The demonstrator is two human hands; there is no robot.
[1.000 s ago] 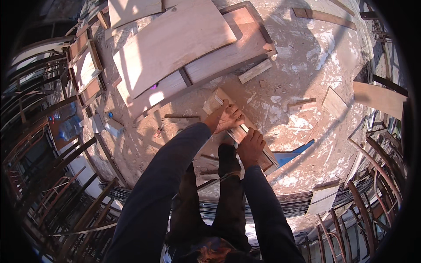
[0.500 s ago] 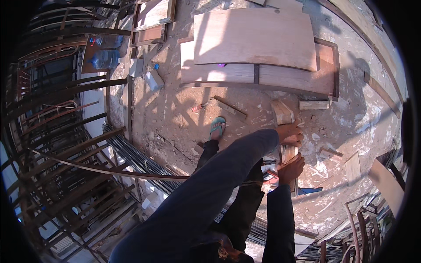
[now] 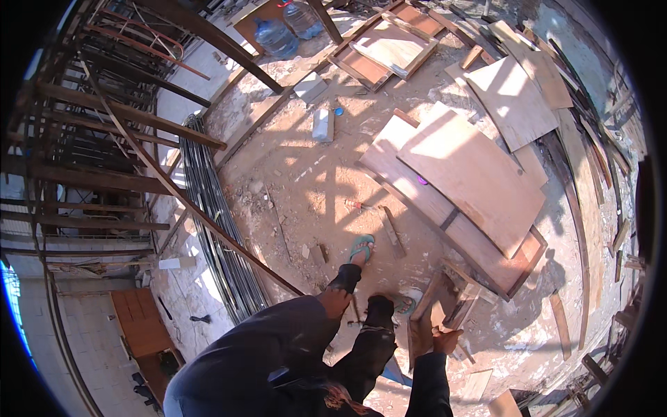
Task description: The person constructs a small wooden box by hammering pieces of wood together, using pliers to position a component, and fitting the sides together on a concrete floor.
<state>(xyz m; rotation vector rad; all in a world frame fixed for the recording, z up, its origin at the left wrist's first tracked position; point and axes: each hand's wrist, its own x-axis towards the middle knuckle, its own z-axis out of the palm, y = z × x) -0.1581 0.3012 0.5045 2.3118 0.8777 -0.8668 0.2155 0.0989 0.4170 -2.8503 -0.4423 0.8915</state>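
My right hand [image 3: 446, 340] grips the near edge of a wooden box-like piece [image 3: 436, 300] made of boards, which stands tilted on the ground beside my right foot. My left hand [image 3: 335, 304] is low by my left leg, away from that piece. Its fingers are mostly hidden, and a thin dark thing shows just beside it, too unclear to name. Ahead of my sandalled left foot [image 3: 362, 249] lies a short wooden strip [image 3: 392, 232], with a small red-and-white object [image 3: 353, 204] near its far end.
A large plywood sheet [image 3: 472, 181] rests on a framed panel [image 3: 389, 149] at the right. Pale blocks [image 3: 323, 125] and water bottles [image 3: 276, 38] stand farther off. A bundle of dark rods [image 3: 215, 215] and timber poles [image 3: 118, 184] line the left. Scrap boards [image 3: 561, 325] lie at the right.
My left hand has let go of the wooden piece and moved left to beside my leg. My right hand stays on the wood, which now sits differently angled. The view has turned.
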